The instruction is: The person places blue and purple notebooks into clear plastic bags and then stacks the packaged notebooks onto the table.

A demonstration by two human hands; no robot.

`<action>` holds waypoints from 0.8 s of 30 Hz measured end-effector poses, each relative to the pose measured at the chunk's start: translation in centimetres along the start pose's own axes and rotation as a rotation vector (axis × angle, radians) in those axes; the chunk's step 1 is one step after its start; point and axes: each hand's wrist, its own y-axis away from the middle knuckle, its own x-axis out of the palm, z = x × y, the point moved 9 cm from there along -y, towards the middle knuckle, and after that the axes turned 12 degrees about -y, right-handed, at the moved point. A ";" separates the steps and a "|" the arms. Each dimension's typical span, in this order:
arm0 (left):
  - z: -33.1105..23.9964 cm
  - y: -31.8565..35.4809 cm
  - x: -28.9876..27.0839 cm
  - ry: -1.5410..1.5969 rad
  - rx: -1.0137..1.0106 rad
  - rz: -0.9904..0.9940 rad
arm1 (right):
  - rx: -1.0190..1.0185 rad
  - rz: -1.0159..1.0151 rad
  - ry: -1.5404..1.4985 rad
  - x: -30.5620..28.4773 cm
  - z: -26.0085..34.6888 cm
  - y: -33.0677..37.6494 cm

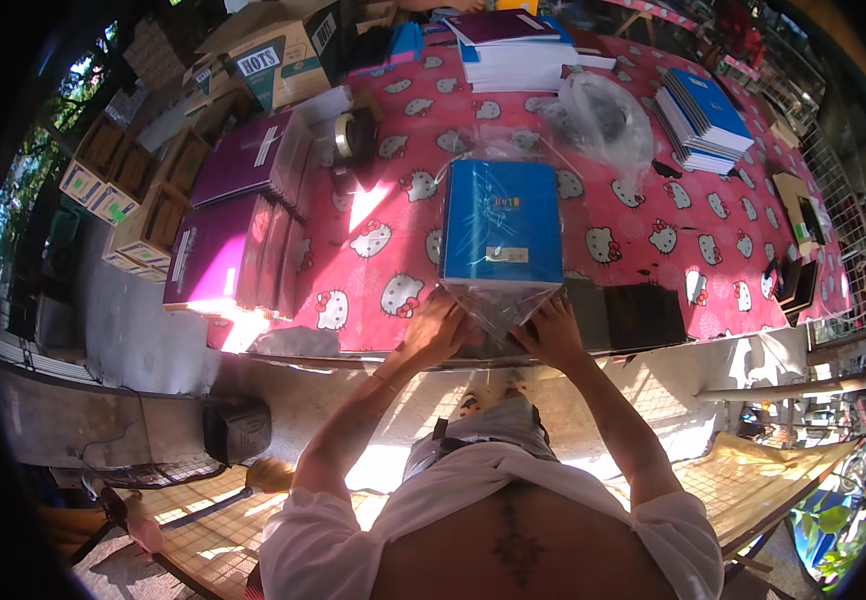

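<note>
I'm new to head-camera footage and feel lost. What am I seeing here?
No machine here, just a person's bare left hand and right hand. The single picture comes from a wide fisheye camera on their head, looking down, so straight edges bend. On the pink patterned tablecloth lie purple books, a blue-topped stack and more. Both hands are at the near end of clear plastic around a blue book; whether they pinch it is unclear.

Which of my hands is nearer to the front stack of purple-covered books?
Left. Your left hand is right of the stack, at the near left side of the clear plastic wrap; your right hand is farther right, at its near right side.
</note>
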 end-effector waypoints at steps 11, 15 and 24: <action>6.1 0.9 3.1 1.461 -1.124 -0.345 | 0.941 -0.572 -1.387 0.3 -7.9 1.7; 5.5 0.8 2.5 1.505 -1.101 -0.316 | 0.880 -0.574 -1.365 -0.3 -7.7 1.7; 6.0 0.7 -2.2 0.542 -0.713 -0.445 | 0.583 -0.541 -0.433 -4.3 -5.2 1.2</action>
